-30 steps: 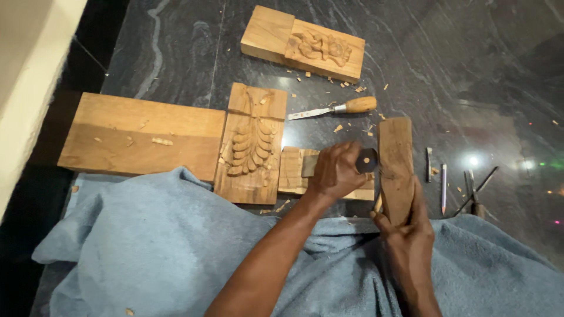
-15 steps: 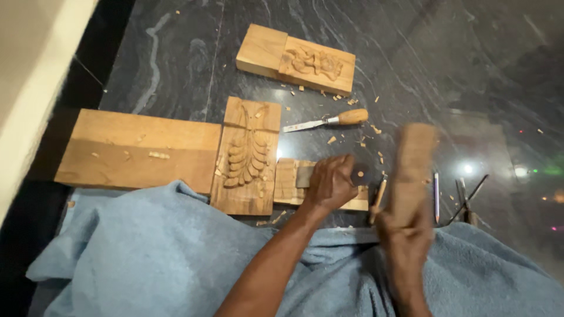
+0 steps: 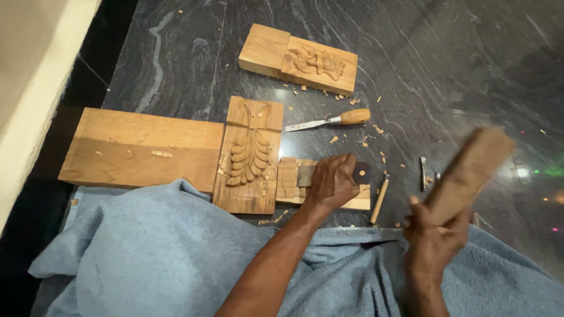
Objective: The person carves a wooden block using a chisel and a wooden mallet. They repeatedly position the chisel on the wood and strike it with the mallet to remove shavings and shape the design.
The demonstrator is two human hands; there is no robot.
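My left hand (image 3: 332,181) grips a wide flat chisel (image 3: 306,175) with a dark handle end (image 3: 361,172), its blade lying on a small carved wooden block (image 3: 289,179). My right hand (image 3: 433,235) holds a long wooden mallet block (image 3: 469,170) raised and tilted to the right, blurred by motion. Beside the small block lies a carved panel with a leaf pattern (image 3: 249,154).
A plain plank (image 3: 138,148) lies at the left, a carved floral block (image 3: 299,58) at the back. A wooden-handled chisel (image 3: 332,120) and more tools (image 3: 423,173) lie on the dark marble floor among chips. Blue cloth (image 3: 147,258) covers my lap.
My right hand has swung the wooden mallet block up and away to the right from the chisel handle. My left hand stays on the chisel.
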